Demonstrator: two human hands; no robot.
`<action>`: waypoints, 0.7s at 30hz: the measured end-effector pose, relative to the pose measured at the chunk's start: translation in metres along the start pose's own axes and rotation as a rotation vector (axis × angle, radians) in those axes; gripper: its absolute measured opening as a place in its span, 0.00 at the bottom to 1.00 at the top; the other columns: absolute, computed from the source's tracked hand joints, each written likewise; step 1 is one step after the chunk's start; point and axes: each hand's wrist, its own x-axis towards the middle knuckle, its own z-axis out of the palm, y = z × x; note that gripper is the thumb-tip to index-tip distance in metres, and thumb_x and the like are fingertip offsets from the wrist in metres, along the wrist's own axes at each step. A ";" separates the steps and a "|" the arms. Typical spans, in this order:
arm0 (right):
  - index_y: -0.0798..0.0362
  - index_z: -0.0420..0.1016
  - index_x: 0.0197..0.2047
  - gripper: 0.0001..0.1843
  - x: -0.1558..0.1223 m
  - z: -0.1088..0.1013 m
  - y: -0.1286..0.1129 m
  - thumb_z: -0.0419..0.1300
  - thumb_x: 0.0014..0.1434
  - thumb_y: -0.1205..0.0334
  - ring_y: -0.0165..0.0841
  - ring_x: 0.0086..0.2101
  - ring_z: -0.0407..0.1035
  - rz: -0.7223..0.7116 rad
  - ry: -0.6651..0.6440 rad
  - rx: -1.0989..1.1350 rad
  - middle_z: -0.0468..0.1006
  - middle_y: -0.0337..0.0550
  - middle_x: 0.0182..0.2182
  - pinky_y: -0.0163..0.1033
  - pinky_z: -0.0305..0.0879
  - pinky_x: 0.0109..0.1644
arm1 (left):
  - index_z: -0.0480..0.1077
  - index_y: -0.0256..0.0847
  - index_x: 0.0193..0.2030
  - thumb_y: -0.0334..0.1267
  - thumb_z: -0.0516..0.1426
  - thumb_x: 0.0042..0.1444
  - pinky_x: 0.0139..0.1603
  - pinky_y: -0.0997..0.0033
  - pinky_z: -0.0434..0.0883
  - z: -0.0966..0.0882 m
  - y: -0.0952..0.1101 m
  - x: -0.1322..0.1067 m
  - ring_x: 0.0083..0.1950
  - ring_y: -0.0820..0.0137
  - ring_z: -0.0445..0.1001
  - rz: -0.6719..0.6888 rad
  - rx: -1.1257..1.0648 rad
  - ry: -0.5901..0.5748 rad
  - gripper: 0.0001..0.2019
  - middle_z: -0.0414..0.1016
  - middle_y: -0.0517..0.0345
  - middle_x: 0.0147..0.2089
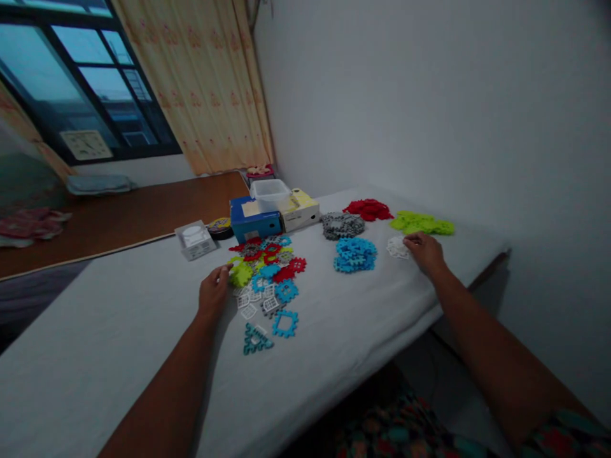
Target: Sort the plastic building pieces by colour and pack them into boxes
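Observation:
On the left, my left hand [214, 292] is closed at the edge of a mixed heap, its fingertips on a lime-green toothed plastic piece [241, 273]. Red, blue, grey and white pieces lie beside it, with a blue square frame [285, 324] and a dark teal triangle [256, 339] at the near end. My right hand [426, 253] reaches to a small pile of white plastic pieces [397, 247], thumb and finger pinched at its right edge. Around that pile are single-colour piles: blue [355, 255], grey [342, 225], red [368, 209] and lime-green [422, 222].
A blue box [255, 222] and a yellow-and-white box [301, 213] stand behind the mixed heap, a clear plastic tub [270, 193] on top. Left of them are a round dark tin [220, 228] and a small clear container [195, 240]. A white wall borders the cloth-covered table [305, 381].

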 end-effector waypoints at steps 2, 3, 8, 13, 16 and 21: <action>0.53 0.79 0.35 0.13 0.002 -0.004 0.009 0.58 0.52 0.54 0.41 0.36 0.74 -0.011 -0.027 -0.081 0.81 0.48 0.35 0.46 0.68 0.44 | 0.77 0.41 0.47 0.50 0.49 0.60 0.58 0.52 0.69 0.000 0.001 0.000 0.55 0.55 0.75 0.003 0.011 0.009 0.21 0.80 0.47 0.51; 0.53 0.79 0.36 0.14 0.002 -0.005 0.006 0.58 0.53 0.54 0.41 0.37 0.74 -0.027 -0.020 -0.116 0.81 0.49 0.36 0.46 0.67 0.44 | 0.77 0.42 0.46 0.51 0.50 0.60 0.58 0.52 0.70 0.001 0.001 -0.001 0.54 0.55 0.76 0.004 0.010 0.014 0.21 0.80 0.47 0.50; 0.54 0.79 0.42 0.16 -0.011 0.002 -0.079 0.55 0.61 0.55 0.36 0.31 0.71 -0.304 -0.046 -0.007 0.80 0.48 0.40 0.42 0.67 0.41 | 0.78 0.41 0.44 0.54 0.50 0.60 0.56 0.53 0.71 0.002 0.007 -0.003 0.52 0.56 0.76 0.000 -0.008 0.006 0.22 0.81 0.46 0.48; 0.50 0.78 0.45 0.10 -0.063 0.036 -0.204 0.57 0.63 0.60 0.32 0.33 0.73 -0.766 -0.634 0.229 0.81 0.43 0.42 0.37 0.67 0.40 | 0.78 0.40 0.44 0.51 0.49 0.61 0.55 0.55 0.71 0.001 0.007 -0.006 0.51 0.58 0.77 0.017 -0.037 0.011 0.22 0.81 0.46 0.48; 0.50 0.76 0.51 0.13 -0.097 0.072 -0.249 0.60 0.63 0.62 0.36 0.44 0.72 -0.990 -0.822 0.219 0.79 0.46 0.48 0.40 0.66 0.49 | 0.78 0.40 0.44 0.51 0.49 0.61 0.55 0.56 0.71 0.000 0.007 -0.008 0.51 0.59 0.77 0.014 -0.043 0.003 0.22 0.81 0.46 0.48; 0.55 0.75 0.54 0.22 -0.135 0.119 -0.273 0.64 0.61 0.53 0.44 0.51 0.66 -1.126 -0.807 0.091 0.78 0.52 0.49 0.49 0.62 0.55 | 0.78 0.39 0.42 0.52 0.50 0.61 0.54 0.58 0.72 -0.001 0.011 -0.011 0.50 0.59 0.77 -0.011 -0.058 -0.021 0.22 0.82 0.47 0.45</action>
